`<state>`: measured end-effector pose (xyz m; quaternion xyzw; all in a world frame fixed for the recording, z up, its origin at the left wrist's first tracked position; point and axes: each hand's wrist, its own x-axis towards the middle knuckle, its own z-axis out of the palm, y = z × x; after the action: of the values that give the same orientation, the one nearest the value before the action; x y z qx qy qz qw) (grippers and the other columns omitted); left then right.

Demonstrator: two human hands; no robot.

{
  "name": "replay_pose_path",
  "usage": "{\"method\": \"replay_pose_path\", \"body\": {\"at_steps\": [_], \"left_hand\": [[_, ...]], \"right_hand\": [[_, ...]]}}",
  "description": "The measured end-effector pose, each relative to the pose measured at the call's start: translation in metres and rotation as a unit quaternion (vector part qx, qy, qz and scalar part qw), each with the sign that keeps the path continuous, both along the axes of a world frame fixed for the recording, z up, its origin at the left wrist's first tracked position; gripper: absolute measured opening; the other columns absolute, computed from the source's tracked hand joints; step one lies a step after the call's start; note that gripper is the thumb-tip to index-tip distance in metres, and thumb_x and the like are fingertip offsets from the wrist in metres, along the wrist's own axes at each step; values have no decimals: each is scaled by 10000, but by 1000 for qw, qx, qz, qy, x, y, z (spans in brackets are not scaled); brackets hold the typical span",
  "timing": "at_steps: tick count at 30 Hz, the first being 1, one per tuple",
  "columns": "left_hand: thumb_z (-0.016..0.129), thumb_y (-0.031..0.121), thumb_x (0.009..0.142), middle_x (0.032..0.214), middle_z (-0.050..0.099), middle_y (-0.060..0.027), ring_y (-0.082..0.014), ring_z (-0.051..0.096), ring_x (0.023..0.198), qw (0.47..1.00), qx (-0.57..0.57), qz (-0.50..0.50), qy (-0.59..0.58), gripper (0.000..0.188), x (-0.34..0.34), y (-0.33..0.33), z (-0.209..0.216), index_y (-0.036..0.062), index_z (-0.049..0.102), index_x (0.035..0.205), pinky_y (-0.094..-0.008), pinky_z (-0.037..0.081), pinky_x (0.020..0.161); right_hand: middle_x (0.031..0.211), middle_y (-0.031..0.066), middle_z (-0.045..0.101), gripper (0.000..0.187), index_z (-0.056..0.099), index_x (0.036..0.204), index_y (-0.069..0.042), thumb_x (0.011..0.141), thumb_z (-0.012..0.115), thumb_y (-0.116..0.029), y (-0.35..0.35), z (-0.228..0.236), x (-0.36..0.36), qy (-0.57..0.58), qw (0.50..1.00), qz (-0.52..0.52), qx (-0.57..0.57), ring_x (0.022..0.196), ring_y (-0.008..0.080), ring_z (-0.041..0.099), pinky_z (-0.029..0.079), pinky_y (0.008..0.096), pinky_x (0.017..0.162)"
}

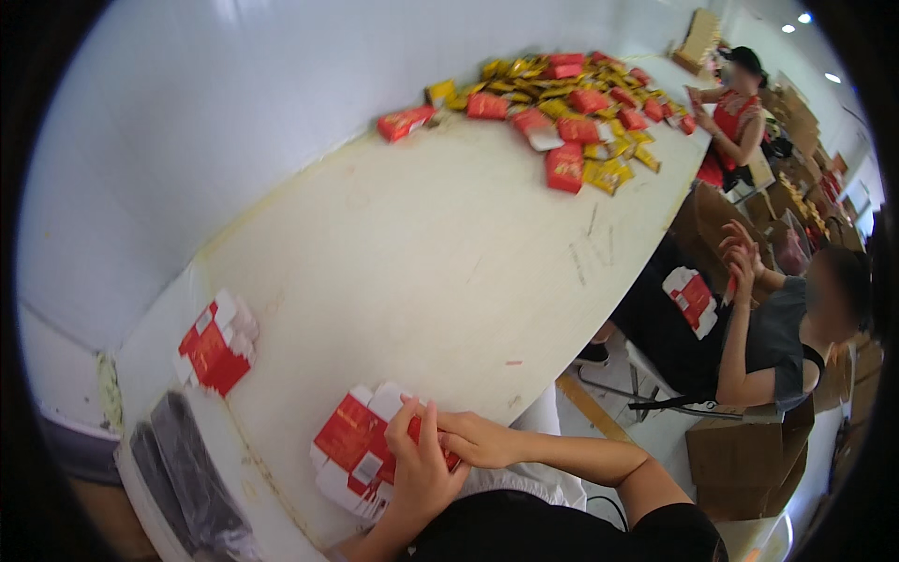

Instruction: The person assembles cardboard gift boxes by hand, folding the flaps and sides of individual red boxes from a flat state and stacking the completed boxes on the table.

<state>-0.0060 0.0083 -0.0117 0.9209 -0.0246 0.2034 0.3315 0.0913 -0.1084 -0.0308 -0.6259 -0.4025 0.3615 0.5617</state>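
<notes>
At the near edge of the table my left hand (423, 459) and my right hand (479, 438) come together around a small red carton (415, 429). My left fingers curl over it, and my right fingers press against its side. Most of this carton is hidden by my hands. Right beside them, partly under my left hand, lies a loose pile of flat red and white carton blanks (348, 433). Farther left is another stack of red and white carton blanks (215, 354), its white flaps sticking out.
Yellow packets (609, 174) and filled-looking red boxes (565, 169) form a heap at the table's far end. Dark plastic-wrapped bundles (192, 468) lie at the near left. A seated co-worker (782, 328) handles cartons at right; another person (738, 117) is farther back. Brown cardboard boxes (735, 459) stand on the floor.
</notes>
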Motion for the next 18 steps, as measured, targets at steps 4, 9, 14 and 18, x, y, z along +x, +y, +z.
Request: {"method": "replay_pose_path", "body": {"at_steps": [4, 9, 14, 18], "left_hand": [[816, 216, 626, 1345, 245, -279, -450, 280, 1234, 999, -20, -23, 16, 902, -11, 25, 31, -10, 322, 1346, -532, 286, 1012], [800, 393, 620, 1379, 280, -249, -429, 283, 1269, 992, 0, 120, 49, 992, -36, 78, 11, -2, 296, 1378, -567, 251, 1027], [798, 537, 556, 1346, 338, -238, -407, 320, 1258, 952, 182, 113, 218, 1092, -34, 95, 1, -18, 314, 1362, -575, 248, 1028], [796, 566, 521, 1337, 386, -215, -377, 370, 1240, 961, 134, 78, 229, 1121, -31, 100, -6, -20, 337, 1357, -564, 262, 1018]], "right_hand": [[1115, 106, 559, 592, 213, 1480, -168, 951, 400, -354, -26, 22, 54, 174, 978, -92, -65, 786, 196, 535, 415, 269, 647], [796, 15, 574, 509, 505, 1247, -127, 966, 328, -512, -87, 55, 211, 237, 896, -375, -30, 532, 125, 481, 369, 245, 452], [1090, 106, 552, 520, 398, 1264, -93, 920, 451, -479, -128, 133, 325, 298, 671, -641, 222, 837, 252, 628, 515, 432, 799], [1300, 100, 413, 516, 279, 1348, -154, 896, 480, -302, -110, 74, 290, 165, 800, -571, 84, 937, 315, 607, 478, 445, 825]]}}
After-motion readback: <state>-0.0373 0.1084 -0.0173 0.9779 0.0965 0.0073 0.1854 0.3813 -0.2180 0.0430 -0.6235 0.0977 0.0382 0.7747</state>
